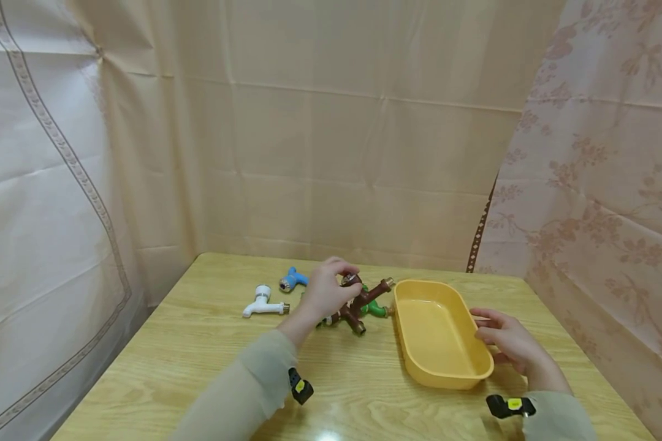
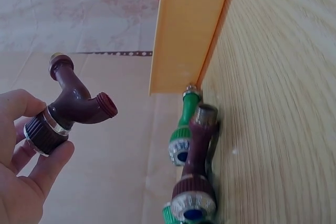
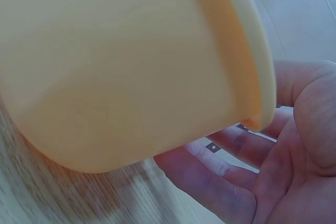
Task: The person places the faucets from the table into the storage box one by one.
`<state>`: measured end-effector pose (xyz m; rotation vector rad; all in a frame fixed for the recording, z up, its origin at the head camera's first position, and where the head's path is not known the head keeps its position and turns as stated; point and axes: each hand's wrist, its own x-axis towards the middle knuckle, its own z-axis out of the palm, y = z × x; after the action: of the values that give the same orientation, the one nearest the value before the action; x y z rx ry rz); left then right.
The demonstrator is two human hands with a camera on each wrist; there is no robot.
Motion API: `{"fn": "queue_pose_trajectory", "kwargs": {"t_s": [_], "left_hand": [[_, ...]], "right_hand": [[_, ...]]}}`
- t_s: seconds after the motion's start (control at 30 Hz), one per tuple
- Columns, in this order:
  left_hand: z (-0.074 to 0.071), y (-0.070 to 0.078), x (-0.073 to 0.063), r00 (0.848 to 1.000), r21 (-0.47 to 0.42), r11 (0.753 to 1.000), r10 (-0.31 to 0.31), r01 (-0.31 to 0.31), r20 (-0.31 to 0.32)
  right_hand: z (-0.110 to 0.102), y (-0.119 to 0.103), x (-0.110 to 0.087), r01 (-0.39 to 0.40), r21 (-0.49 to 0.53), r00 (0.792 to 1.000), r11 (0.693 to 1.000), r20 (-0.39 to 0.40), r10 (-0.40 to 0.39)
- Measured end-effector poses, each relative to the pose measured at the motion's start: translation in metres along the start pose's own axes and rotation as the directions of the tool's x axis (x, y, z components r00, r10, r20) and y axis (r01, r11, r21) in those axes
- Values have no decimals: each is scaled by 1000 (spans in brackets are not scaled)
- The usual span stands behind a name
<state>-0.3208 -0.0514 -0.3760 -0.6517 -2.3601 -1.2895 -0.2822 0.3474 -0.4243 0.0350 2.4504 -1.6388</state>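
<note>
My left hand (image 1: 325, 293) grips a dark brown tap (image 2: 79, 103) by its ribbed knob, thumb and fingers around it. The held tap is raised above the table, its spout and threaded inlet pointing away from the palm. Below it lie another brown tap (image 2: 197, 153) and a green tap (image 2: 190, 109); a bit of another green knob (image 2: 169, 214) shows in the left wrist view. At the right side of a yellow tray (image 1: 447, 381), my right hand (image 1: 509, 340) rests its loosely bent fingers against the outer wall. Nothing sits in the tray.
A white tap (image 1: 262, 304) lies on the left of the wooden table (image 1: 198, 367), with a blue tap (image 1: 292, 280) behind it. Beige curtains (image 1: 336, 153) hang behind the table, and patterned cloth (image 1: 612, 184) hangs to the right.
</note>
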Motion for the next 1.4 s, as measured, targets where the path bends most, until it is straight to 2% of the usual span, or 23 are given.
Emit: {"fn": "queue_pose_trajectory", "kwargs": {"t_s": [0.13,0.63,0.97,1.4], "left_hand": [[7,9,1,1000,-4,1000,-4,4,24],[30,28,5,997,-23,998,53,-52,61],[45,40,5,995,-11,999,43,-42,90],[73,49,2,988,51,991,119,-124,103]], "right_hand": [[1,0,-1,-2,1,1000,1000,0,2],[-2,0,2,-15,-16,1000,1000,-12,15],[-2,0,2,-11,-28,1000,1000,-18,11],[-1,3,3,-14,-24,1000,1000,-16,13]]}}
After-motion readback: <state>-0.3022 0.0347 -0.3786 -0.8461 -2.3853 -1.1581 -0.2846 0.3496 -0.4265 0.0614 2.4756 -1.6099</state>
